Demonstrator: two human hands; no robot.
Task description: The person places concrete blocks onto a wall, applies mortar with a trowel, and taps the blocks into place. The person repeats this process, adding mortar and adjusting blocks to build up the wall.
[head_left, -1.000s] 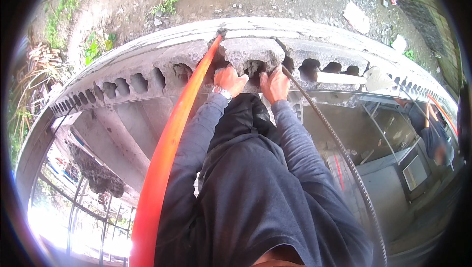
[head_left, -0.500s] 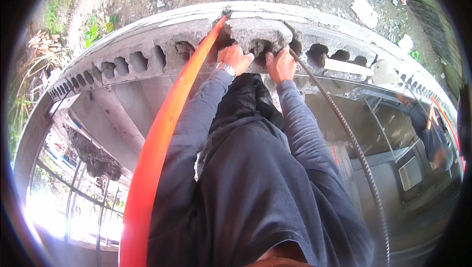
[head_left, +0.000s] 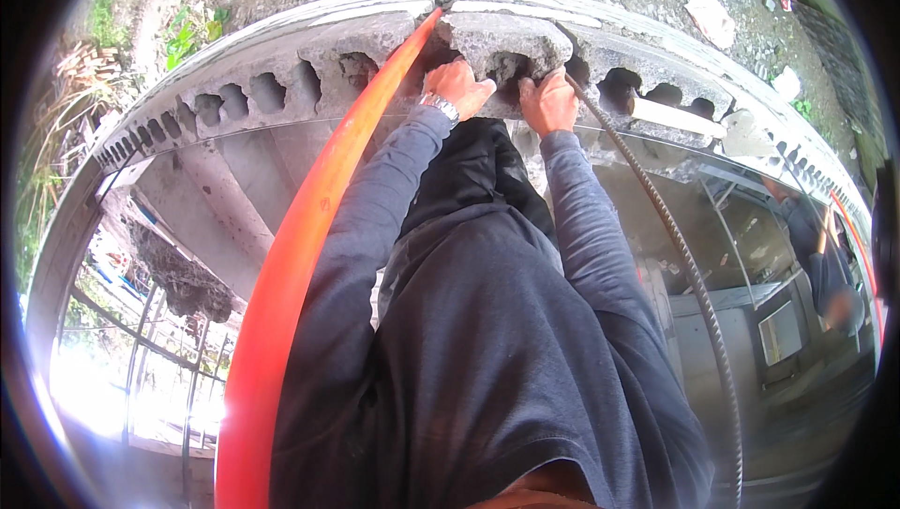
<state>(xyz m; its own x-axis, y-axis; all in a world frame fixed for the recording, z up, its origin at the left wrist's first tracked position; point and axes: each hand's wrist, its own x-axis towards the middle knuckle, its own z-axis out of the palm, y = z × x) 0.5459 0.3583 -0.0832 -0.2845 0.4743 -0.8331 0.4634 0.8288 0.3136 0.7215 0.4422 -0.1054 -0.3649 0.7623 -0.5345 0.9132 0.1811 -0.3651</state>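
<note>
Both my hands are at a broken piece of hollow-core concrete slab (head_left: 511,35) in the upper middle, between two gaps in the slab row. My left hand (head_left: 459,89), with a metal watch at the wrist, has its fingers curled against the left part of the piece's near edge. Its thumb points right. My right hand (head_left: 549,103) is closed over the right part of that edge. Fingertips of both hands are partly hidden in the hollows. An orange pole (head_left: 317,209) runs past my left wrist, its far end at the left gap. A ribbed steel bar (head_left: 677,247) leans beside my right hand.
More hollow-core slabs (head_left: 267,92) continue left and right. Beyond them lies rubble-strewn ground with a white sack (head_left: 710,17). Another person (head_left: 830,265) is at the far right near an orange pole. Metal bars (head_left: 150,359) stand at lower left.
The view has shifted slightly, so the slabs and hands appear a little higher and further right. Both hands keep their places on the concrete piece.
</note>
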